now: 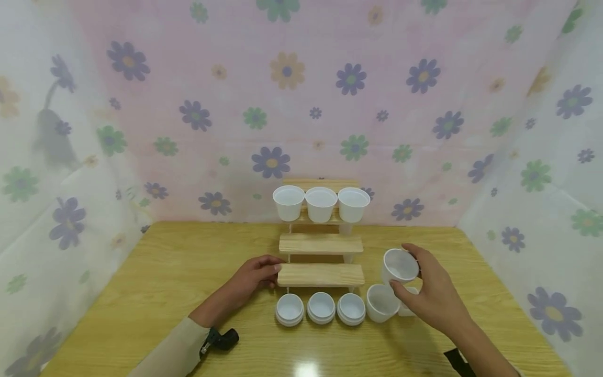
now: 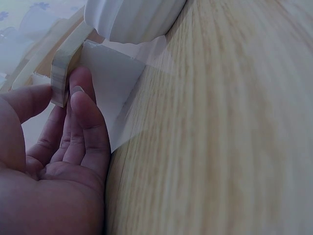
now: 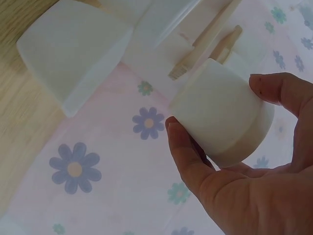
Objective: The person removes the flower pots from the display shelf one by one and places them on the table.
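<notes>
A small tiered stand with wooden shelves (image 1: pixel 322 244) is on the table. At its lowest board (image 2: pixel 62 73), my left hand (image 1: pixel 256 273) pinches the left end between thumb and fingers. My right hand (image 1: pixel 435 290) holds a white plastic cup (image 1: pixel 400 265) by its sides, right of the stand and above the table. In the right wrist view, that cup (image 3: pixel 222 115) sits between thumb and fingers. Beneath it stands another white cup (image 1: pixel 382 303), with a further white container (image 1: pixel 408 302) partly hidden behind my right hand. Three white cups (image 1: pixel 321 205) line the upper shelf.
Three short white round containers (image 1: pixel 322 309) stand in a row before the stand, the leftmost close to my left hand. A wood-grain table (image 1: pixel 198 262) lies under everything. Flower-patterned cloth (image 1: pixel 301 120) hangs behind and at both sides.
</notes>
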Demonstrator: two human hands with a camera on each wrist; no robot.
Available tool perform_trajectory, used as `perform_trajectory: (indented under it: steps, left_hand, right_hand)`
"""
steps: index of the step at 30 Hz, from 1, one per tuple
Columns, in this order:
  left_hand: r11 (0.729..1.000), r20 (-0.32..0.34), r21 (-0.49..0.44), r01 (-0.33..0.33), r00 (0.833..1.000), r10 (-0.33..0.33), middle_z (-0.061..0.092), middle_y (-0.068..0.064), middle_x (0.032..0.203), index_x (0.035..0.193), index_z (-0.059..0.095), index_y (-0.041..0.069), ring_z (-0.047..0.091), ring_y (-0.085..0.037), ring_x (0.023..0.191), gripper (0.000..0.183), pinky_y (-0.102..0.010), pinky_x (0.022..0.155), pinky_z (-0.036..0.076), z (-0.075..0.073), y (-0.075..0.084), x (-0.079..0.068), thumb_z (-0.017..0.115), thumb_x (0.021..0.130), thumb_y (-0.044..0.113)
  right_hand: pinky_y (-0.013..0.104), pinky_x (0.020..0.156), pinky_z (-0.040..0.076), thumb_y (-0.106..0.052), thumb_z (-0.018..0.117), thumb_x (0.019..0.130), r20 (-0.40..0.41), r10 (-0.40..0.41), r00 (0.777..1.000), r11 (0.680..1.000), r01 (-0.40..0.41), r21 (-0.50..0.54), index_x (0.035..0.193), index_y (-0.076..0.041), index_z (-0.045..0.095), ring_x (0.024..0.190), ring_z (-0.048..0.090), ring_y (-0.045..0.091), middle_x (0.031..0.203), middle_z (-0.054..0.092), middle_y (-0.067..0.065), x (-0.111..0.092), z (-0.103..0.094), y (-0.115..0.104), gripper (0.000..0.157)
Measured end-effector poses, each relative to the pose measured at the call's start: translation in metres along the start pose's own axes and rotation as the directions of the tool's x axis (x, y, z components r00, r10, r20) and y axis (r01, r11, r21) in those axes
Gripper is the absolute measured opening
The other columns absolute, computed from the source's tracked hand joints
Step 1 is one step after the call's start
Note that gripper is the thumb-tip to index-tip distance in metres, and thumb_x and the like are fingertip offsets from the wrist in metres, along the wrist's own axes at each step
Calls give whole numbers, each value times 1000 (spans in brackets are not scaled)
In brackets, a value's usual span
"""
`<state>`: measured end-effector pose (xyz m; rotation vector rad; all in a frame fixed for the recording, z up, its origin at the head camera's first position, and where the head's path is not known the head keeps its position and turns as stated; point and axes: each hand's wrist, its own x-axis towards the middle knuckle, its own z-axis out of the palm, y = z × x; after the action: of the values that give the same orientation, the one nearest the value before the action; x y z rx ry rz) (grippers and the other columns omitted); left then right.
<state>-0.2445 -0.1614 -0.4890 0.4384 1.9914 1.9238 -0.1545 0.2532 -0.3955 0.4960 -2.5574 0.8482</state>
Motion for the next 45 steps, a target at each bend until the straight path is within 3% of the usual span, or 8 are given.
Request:
perform_trajectory:
  steps: [10, 17, 25, 33, 45]
  left_hand:
    - [1000, -5, -2, 19, 1000, -19, 65, -7, 100, 141, 59, -4, 65, -18, 91, 44, -30, 81, 57, 1, 0, -2, 61, 110, 27]
    - [1000, -20, -10, 11, 1000, -12, 65, -7, 97, 141, 58, -7, 65, -18, 89, 45, -29, 79, 58, -2, -4, -1, 62, 110, 26]
    - [1000, -20, -13, 27, 999, -27, 67, -5, 99, 140, 60, -6, 65, -17, 89, 44, -29, 79, 57, -3, -7, -1, 62, 110, 26]
    - [1000, -2, -9, 19, 1000, -19, 67, -6, 105, 141, 59, -6, 65, -17, 92, 45, -29, 80, 57, -1, -4, 1, 61, 110, 27]
    - [1000, -5, -3, 30, 1000, -30, 69, -7, 112, 143, 58, -5, 66, -17, 94, 46, -28, 81, 57, -2, -4, 2, 62, 110, 28]
  right_hand:
    - [40, 79, 60, -10, 89, 85, 2, 22, 1000, 998, -22, -61, 150, 1, 50, 103, 65, 30, 127, 62, 18, -2, -12, 9, 77]
    - [39, 78, 57, -15, 88, 87, 65, 71, 995, 995, -66, -72, 151, -1, 49, 104, 63, 31, 128, 61, 20, 2, -18, 12, 76]
    - [48, 78, 54, -9, 87, 84, 93, 69, 993, 994, -61, -86, 145, 7, 49, 105, 63, 35, 128, 60, 24, 3, -23, 15, 73]
    - [52, 79, 55, -9, 87, 84, 150, 118, 982, 990, -105, -95, 144, 11, 48, 105, 63, 39, 129, 59, 29, 3, -36, 20, 74]
    - [48, 76, 55, -9, 86, 82, 215, 170, 962, 983, -152, -99, 139, 15, 45, 101, 63, 37, 124, 60, 29, 2, -44, 31, 74]
